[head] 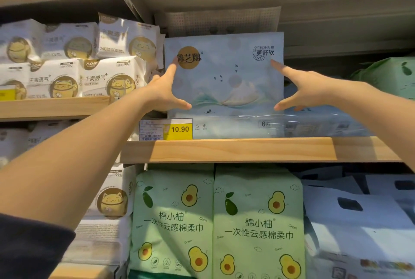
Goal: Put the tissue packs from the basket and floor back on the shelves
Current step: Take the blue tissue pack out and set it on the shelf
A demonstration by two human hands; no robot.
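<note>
A pale blue tissue pack (226, 72) with a gold round logo and a mountain picture stands upright on the wooden shelf (226, 149). It rests on another blue pack (238, 127) that lies flat. My left hand (165, 92) is spread at its left edge, forefinger up by the logo and thumb low on the front. My right hand (302, 87) mirrors it at the right edge, forefinger and thumb straight against the front. Neither hand curls round the pack.
White cat-print packs (94, 76) fill the shelf to the left. Green avocado-print packs (215, 222) stand on the shelf below, with blue handled packs (359, 211) to their right. A yellow 10.90 price tag (166, 129) hangs at the shelf front. A green pack (388, 74) sits at far right.
</note>
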